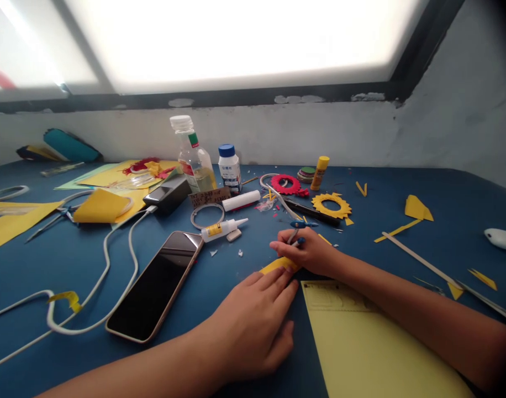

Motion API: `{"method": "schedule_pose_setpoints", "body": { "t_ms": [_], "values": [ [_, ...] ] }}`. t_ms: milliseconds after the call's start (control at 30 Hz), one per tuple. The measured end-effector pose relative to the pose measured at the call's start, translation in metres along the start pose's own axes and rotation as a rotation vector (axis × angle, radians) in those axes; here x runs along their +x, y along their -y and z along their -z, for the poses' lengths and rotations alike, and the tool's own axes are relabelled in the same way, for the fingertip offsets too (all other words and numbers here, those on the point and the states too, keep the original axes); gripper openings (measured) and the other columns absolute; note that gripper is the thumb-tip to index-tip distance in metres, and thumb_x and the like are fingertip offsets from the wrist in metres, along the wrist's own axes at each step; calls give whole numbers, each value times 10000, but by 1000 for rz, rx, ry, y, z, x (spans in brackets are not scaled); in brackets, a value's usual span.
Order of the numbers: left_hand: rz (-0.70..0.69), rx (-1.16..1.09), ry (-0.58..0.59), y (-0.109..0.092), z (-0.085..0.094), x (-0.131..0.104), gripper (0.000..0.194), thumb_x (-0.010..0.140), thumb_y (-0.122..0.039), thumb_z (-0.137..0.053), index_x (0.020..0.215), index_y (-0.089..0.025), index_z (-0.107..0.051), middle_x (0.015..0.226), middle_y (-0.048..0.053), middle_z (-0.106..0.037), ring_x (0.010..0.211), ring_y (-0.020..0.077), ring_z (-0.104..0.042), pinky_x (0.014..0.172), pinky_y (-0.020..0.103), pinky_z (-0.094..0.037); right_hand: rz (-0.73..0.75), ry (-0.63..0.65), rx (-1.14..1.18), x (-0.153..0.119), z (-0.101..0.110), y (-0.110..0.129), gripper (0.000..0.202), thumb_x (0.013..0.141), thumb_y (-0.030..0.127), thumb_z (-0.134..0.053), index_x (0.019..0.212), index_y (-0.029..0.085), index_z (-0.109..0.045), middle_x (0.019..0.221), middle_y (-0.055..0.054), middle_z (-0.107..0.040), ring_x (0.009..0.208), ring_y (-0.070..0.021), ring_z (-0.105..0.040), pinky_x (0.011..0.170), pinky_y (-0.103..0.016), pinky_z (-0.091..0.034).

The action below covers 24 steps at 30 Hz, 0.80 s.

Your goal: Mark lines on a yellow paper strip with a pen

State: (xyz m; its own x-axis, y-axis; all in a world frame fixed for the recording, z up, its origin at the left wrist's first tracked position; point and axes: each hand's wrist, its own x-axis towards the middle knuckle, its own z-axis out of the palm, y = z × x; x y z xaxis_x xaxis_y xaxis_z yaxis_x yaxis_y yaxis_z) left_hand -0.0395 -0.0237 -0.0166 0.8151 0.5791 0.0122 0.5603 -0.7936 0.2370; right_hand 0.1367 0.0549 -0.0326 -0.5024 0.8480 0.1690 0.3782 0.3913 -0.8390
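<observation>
My left hand (253, 320) lies with its fingers stretched out, the fingertips pressing on a small piece of yellow paper (275, 265) on the blue table. At the far end of that paper, my right hand (306, 251) is closed in a writing grip around a slim blue-and-grey pen-like tool (298, 241). Its tip is hidden by the fingers. Another slender blue piece (303, 224) shows just beyond the knuckles; whether it belongs to the same tool I cannot tell. Under my right forearm is a pale yellow sheet (360, 342) with a printed top edge.
Left of my hands lies a phone (157, 287) beside a white cable (107, 249). Beyond are a glue bottle (223, 229), clear bottle (197, 160), blue-capped bottle (229, 168) and glue stick (320, 173). Red (285, 184) and yellow (331, 206) toothed paper rings lie nearby. Paper scraps (418, 208) are at right.
</observation>
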Motion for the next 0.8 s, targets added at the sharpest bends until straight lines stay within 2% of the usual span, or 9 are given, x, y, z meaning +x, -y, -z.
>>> {"method": "schedule_pose_setpoints", "body": {
  "t_ms": [167,400,500,567,700,800],
  "values": [
    [-17,19,0,1,1,-2,570,891,-354,-367,1380,-61,-358,1453,178,-331,1360,297,-262,1089,432,-257,-23,55,-56,-3,0,-2,342,859,407,-501,606,183,-447,568,45,-437,545,-97,-400,530,-219,-327],
    [-12,24,11,-1,0,-2,573,897,-360,-352,1384,-58,-349,1451,187,-331,1353,310,-272,1078,444,-270,-3,54,-77,-4,-1,-2,353,872,391,-477,591,190,-405,554,53,-401,535,-93,-374,526,-222,-320],
    [-18,33,12,-2,-1,-2,580,903,-364,-339,1389,-48,-337,1454,197,-317,1358,314,-258,1082,442,-263,2,64,-44,-3,0,-1,360,863,388,-494,574,180,-439,539,49,-415,526,-91,-383,517,-226,-312],
    [-16,32,13,-2,-1,-3,593,904,-371,-336,1404,-54,-308,1455,199,-314,1357,315,-260,1079,447,-267,-39,64,60,-1,0,0,341,844,423,-522,615,170,-506,528,49,-421,506,-90,-377,491,-228,-300],
    [-6,35,6,-2,-1,-3,594,906,-371,-331,1420,-78,-272,1445,189,-344,1337,312,-308,1055,459,-302,-81,-72,289,2,4,-1,357,816,501,-541,691,166,-545,504,66,-376,463,-81,-318,447,-228,-250],
    [-3,64,-11,-3,-1,-3,540,916,-355,-322,1381,-80,-345,1421,184,-389,1312,305,-352,1037,448,-323,-67,-170,293,4,10,-2,307,788,467,-589,710,175,-533,550,53,-434,499,-90,-375,478,-232,-282]
  ]
}}
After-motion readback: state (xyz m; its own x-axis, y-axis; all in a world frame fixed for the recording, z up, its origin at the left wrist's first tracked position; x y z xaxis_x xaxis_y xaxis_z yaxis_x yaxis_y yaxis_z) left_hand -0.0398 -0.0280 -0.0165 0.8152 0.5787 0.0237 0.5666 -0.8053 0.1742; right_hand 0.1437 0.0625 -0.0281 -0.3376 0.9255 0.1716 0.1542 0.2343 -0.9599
